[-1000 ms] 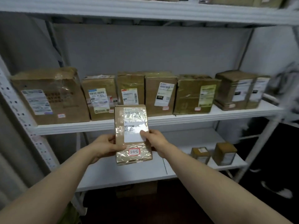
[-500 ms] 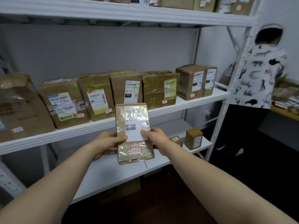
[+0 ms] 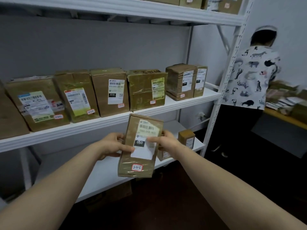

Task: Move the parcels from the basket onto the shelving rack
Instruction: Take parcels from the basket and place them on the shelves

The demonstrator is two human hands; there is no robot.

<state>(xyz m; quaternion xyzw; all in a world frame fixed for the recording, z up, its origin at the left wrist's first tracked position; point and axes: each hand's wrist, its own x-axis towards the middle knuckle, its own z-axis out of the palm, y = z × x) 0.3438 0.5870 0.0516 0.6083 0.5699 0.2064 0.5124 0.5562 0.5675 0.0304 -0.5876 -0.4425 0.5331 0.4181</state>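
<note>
I hold a small brown taped parcel upright in front of the white shelving rack. It bears a white label with "080" and a red-edged sticker reading "3-2-6". My left hand grips its left edge and my right hand grips its right edge, thumb on the label. The parcel hangs in the air below the middle shelf's front edge and above the lower shelf. No basket is in view.
Several labelled boxes line the middle shelf. Two small boxes stand on the lower shelf at right. More parcels sit on the top shelf. A person in a patterned shirt stands at right by a table with parcels.
My view has swung to the right along the rack. The parcel has tilted slightly, top to the right, still held in both hands. The person at right has come into view.
</note>
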